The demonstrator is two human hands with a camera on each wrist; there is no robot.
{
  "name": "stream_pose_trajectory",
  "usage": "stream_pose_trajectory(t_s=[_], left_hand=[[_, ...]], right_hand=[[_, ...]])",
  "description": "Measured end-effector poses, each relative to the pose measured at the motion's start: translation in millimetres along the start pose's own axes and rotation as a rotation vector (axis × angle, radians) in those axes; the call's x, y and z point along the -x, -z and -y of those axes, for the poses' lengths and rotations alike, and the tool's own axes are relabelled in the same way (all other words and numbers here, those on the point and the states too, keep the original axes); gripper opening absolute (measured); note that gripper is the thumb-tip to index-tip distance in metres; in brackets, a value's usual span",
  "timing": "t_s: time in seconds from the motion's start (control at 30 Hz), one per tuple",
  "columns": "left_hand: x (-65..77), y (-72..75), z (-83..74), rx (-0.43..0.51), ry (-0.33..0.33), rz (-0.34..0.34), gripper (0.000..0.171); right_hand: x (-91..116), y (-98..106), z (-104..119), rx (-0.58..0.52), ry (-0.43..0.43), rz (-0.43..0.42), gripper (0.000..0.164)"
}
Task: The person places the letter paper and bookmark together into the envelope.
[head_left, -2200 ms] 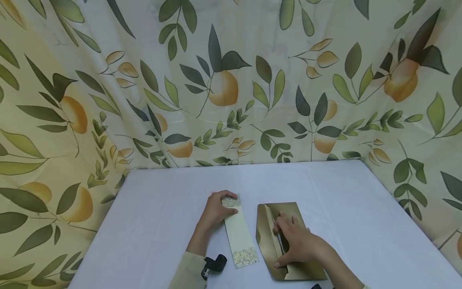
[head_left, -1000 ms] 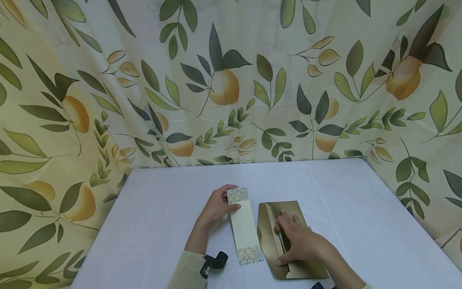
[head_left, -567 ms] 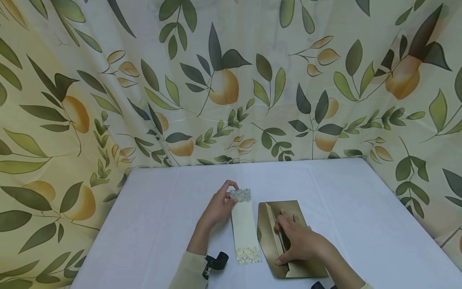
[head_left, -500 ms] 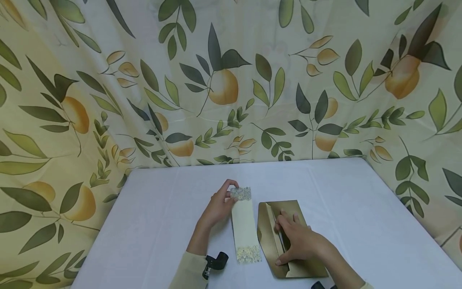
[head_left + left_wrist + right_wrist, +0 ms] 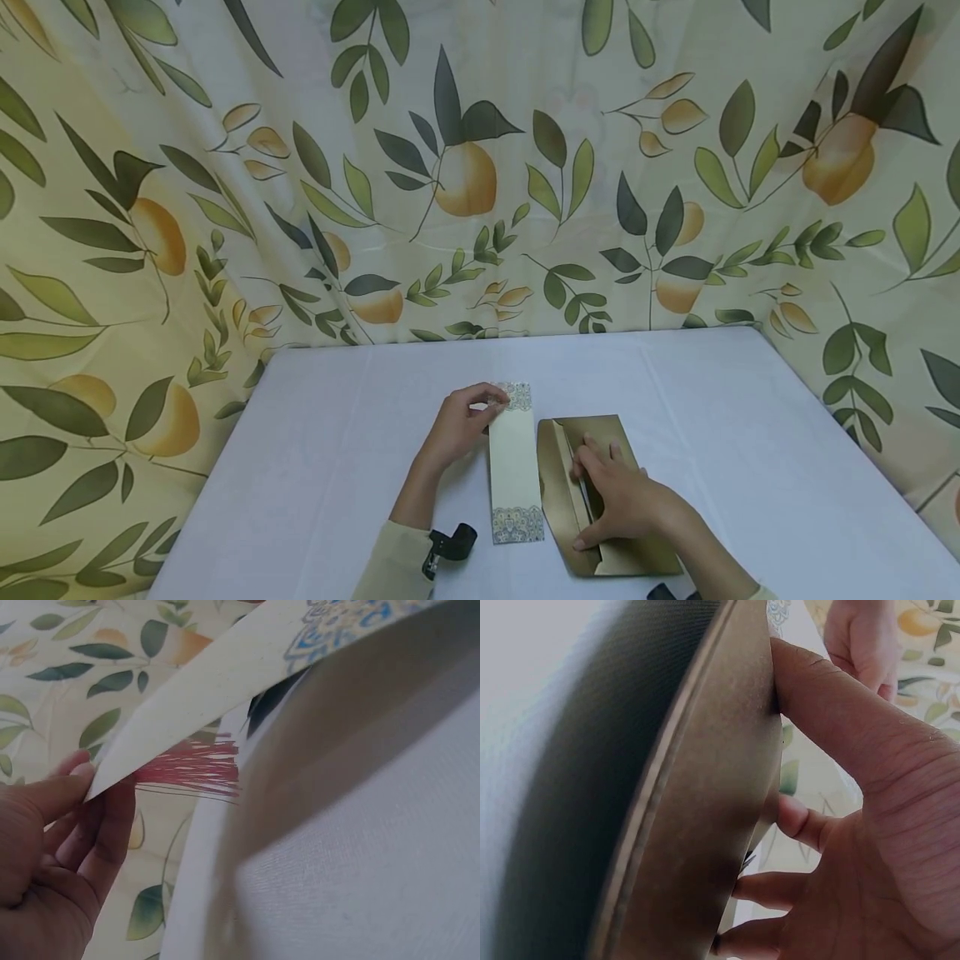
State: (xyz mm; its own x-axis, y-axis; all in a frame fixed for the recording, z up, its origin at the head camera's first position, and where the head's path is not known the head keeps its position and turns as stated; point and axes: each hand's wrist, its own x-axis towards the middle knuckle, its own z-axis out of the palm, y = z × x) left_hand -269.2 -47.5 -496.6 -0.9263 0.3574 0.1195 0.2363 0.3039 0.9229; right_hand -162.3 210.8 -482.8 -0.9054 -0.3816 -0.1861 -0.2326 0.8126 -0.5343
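My left hand (image 5: pixel 461 421) pinches the far end of a long cream bookmark (image 5: pixel 515 458), which has a patterned band at each end. In the left wrist view, thumb and fingers grip the bookmark's end, and a pinkish-red tassel (image 5: pixel 191 769) hangs out beneath it. To its right, a gold envelope (image 5: pixel 551 479) lies with its flap side up and the flap to the left. My right hand (image 5: pixel 618 492) holds this envelope at its slit-like mouth, thumb near and fingers far. Up close in the right wrist view, the thumb and fingertips touch the envelope's edge (image 5: pixel 705 750). Inside the envelope is hidden.
A white cloth covers the table (image 5: pixel 360 417). Behind it and at both sides hangs a curtain (image 5: pixel 525 250) printed with fruit and leaves. A black wrist camera (image 5: pixel 452 543) is strapped over the left sleeve.
My left hand has carried the bookmark right and slightly away, turning it more upright beside the envelope, and its fingers have shifted on the far end. My right hand and the envelope stay put.
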Motion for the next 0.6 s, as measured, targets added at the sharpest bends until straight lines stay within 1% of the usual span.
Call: stream_pose_trajectory(t_s=[0.1,0.17,0.3,0.37,0.4,0.5,0.6], left_hand=[[0.7,-1.2,0.9,0.044,0.016,0.004,0.018],[1.0,-2.1,1.2,0.064,0.035,0.011,0.025],[0.1,-6.0,3.1,0.114,0.074,0.033,0.049],[-0.4,-8.0,3.8,0.135,0.083,0.030,0.057],[0.9,-8.2,-0.3,0.139,0.086,0.025,0.059],[0.9,-9.7,-0.3,0.154,0.089,0.019,0.059],[0.9,-10.3,-1.1,0.180,0.074,0.039,0.059]], right_hand=[[0.1,-0.1,-0.2,0.010,-0.009,0.004,0.076],[0.1,-0.1,-0.2,0.012,-0.010,0.005,0.076],[-0.4,-0.5,0.2,0.013,-0.001,-0.001,0.077],[-0.7,-0.5,0.7,0.018,0.001,-0.004,0.078],[-1.0,-0.5,0.7,0.023,0.000,-0.006,0.078],[-1.6,-0.7,1.0,0.033,-0.004,-0.010,0.079],[-1.8,-1.5,0.0,0.039,-0.019,-0.010,0.079]])
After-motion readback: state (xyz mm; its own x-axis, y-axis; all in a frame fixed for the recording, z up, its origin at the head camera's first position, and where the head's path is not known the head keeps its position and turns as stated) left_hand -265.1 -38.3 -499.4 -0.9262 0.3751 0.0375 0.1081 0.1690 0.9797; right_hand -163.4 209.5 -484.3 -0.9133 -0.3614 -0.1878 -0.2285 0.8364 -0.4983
